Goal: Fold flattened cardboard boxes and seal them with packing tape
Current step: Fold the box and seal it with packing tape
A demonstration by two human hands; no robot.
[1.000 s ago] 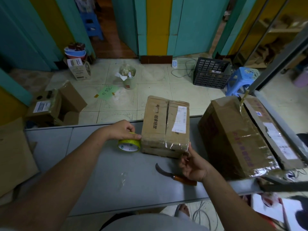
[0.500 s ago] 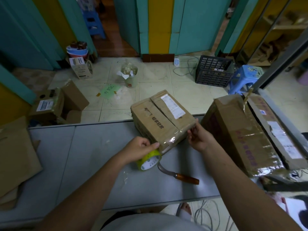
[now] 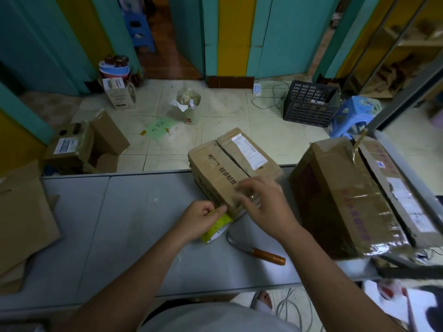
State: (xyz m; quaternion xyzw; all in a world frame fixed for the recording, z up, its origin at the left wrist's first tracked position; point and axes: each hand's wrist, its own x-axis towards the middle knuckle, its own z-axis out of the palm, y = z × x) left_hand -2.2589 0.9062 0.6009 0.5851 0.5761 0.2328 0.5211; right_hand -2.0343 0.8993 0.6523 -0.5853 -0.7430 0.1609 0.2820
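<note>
My left hand (image 3: 200, 220) grips the tape roll (image 3: 217, 228) at the box (image 3: 230, 171) corner; my right hand (image 3: 266, 207) presses open on it.

Teal and yellow walls (image 3: 236, 34) rose behind a pale tiled floor (image 3: 223, 116). A black crate (image 3: 309, 101) sat beside a blue stool (image 3: 354, 116). Grey table (image 3: 134, 224) in front, dim light.

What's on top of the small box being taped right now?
On the small cardboard box: a white shipping label, printed characters, and the right hand pressing its near end. The left hand holds the yellow tape roll against its near corner. The contents are hidden.
</note>
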